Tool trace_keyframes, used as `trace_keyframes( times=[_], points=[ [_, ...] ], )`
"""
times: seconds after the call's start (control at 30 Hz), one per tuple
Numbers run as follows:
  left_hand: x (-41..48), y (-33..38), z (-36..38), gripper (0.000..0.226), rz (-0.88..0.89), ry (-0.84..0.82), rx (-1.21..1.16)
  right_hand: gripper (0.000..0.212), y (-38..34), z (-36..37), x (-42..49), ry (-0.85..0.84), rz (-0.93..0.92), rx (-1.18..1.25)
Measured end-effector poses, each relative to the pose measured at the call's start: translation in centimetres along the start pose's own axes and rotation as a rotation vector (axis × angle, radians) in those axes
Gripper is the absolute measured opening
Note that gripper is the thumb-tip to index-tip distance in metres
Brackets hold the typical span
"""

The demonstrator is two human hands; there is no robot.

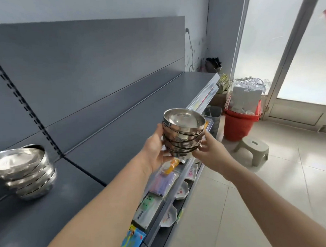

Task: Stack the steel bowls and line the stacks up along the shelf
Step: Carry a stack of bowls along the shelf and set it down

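From the head camera, a stack of steel bowls (183, 135) is held in the air above the front edge of the grey shelf (122, 112), about midway along it and not yet set down. The left hand (155, 150) cups the stack's left side, palm against the lower bowls; its fingers seem to curl underneath, though their tips are hidden. The right hand (211, 152) steadies the opposite side with its fingertips pressed on the lower rims. A second stack (25, 172) already stands on the shelf at the near left, well apart from the held one, and leans a little. Below the shelf edge lie coloured packets (162, 180); on the floor at the far right are a red bucket (239, 124) and a small stool (252, 146). The nested bowls are probably stiff and light singly but weighty together, and polished steel is likely slippery, so the upper bowls could slide or tilt. Holding low on both sides, with support under the bottom bowl, looks safest.
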State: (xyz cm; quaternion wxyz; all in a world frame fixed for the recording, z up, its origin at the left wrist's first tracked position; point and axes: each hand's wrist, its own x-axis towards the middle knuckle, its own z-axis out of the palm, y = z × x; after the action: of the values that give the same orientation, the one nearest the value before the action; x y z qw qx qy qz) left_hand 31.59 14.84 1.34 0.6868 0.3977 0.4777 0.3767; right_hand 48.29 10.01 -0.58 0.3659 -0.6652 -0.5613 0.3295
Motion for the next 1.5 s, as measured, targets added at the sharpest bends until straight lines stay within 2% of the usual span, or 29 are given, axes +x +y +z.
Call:
trace_keyframes(
  times=[0.13, 0.4, 0.7, 0.83, 1.13, 1.37, 1.5],
  points=[
    [8.2, 4.0, 1.4, 0.057, 0.006, -0.06, 0.029, 0.06, -0.3, -2.0, 7.8, 0.038, 0.018, 0.029],
    [24.1, 8.0, 6.8, 0.058, -0.025, -0.091, 0.025, 0.05, 2.8, -7.3, 22.9, 0.09, 0.041, 0.026],
    [40.0, 12.2, 15.2, 0.06, -0.006, 0.055, -0.073, 0.057, 6.6, -16.0, 41.6, -0.055, -0.012, -0.049],
    [45.4, 14.2, 17.7, 0.058, -0.008, 0.139, -0.121, 0.054, 7.1, -18.8, 48.7, -0.133, -0.049, -0.052],
    [58.2, 16.6, 17.7, 0.063, -0.028, 0.243, -0.137, 0.054, 9.9, -18.4, 62.8, -0.224, -0.044, -0.022],
    [68.1, 19.6, 17.7, 0.056, -0.059, 0.272, -0.149, 0.056, 11.2, -18.2, 73.2, -0.27, 0.003, 0.094],
    [72.4, 21.0, 18.2, 0.044, -0.049, 0.291, -0.167, 0.065, 12.0, -18.4, 77.8, -0.271, 0.03, 0.169]
  ],
)
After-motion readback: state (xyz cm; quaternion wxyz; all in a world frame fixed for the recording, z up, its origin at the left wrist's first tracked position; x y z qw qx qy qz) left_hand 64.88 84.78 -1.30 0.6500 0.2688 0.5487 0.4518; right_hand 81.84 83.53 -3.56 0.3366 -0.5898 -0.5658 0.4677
